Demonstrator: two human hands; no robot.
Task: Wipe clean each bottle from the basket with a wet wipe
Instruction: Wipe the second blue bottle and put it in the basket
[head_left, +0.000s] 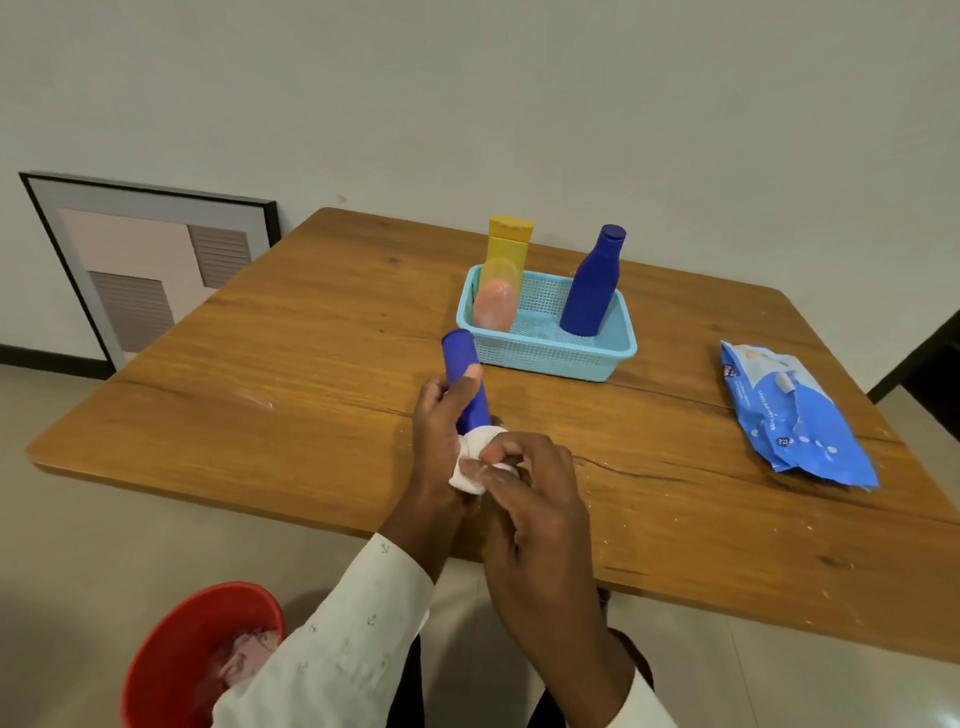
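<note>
I see soft, even indoor light, faint shadows, slight overall softness, and wide-angle bending toward 3 and 9 o'clock.

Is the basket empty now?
No, the light blue basket holds a tall blue bottle, a yellow bottle and a pink bottle.

**Hidden or unreadable**

My wet wipe (480, 460) and right hand (524, 493) cover the blue bottle's (465, 376) lower end. Wipes pack (792, 415) print too small to read. Red bin (200, 657) cut by bottom edge, my left sleeve (332, 644) across it; contents unclear. Pink bottle (494, 304) blurred.
</note>
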